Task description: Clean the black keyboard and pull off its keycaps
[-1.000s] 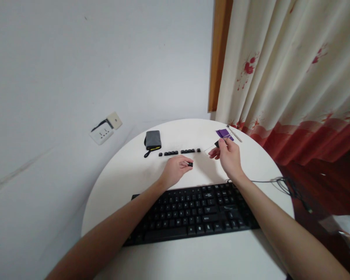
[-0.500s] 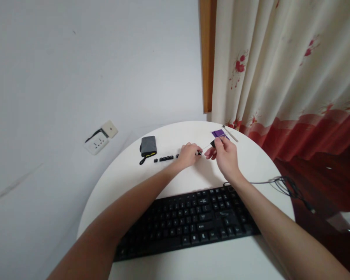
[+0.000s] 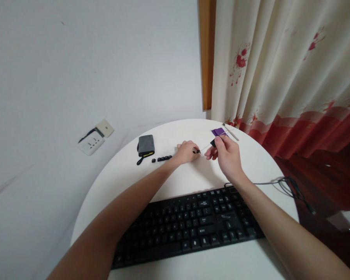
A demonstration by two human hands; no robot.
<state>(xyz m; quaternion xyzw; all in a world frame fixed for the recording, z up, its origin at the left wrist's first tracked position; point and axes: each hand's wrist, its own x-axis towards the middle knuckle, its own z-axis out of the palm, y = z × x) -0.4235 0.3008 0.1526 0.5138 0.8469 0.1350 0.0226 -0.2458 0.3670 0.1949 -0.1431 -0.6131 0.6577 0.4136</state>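
My left hand (image 3: pixel 186 151) rests on the white round table (image 3: pixel 128 171) at the right end of a row of loose black keycaps (image 3: pixel 162 158), its fingers pinched at a small black keycap (image 3: pixel 197 151). My right hand (image 3: pixel 226 154) is raised just right of it, closed on a thin wire keycap puller with a black handle (image 3: pixel 212 143) whose wire points toward the left hand. A black keyboard (image 3: pixel 189 225) lies nearer to me, under both forearms.
A grey pouch with a black cord (image 3: pixel 145 145) lies left of the keycaps. A purple cloth (image 3: pixel 218 132) and a thin stick (image 3: pixel 231 132) sit at the far edge by the curtain (image 3: pixel 280 70). The keyboard cable (image 3: pixel 280 182) trails off the right edge. A wall socket (image 3: pixel 90 142) is on the left.
My left hand carried a keycap from the middle of the table up to the right end of the keycap row. The right hand stayed put with the puller. The view shifted slightly.
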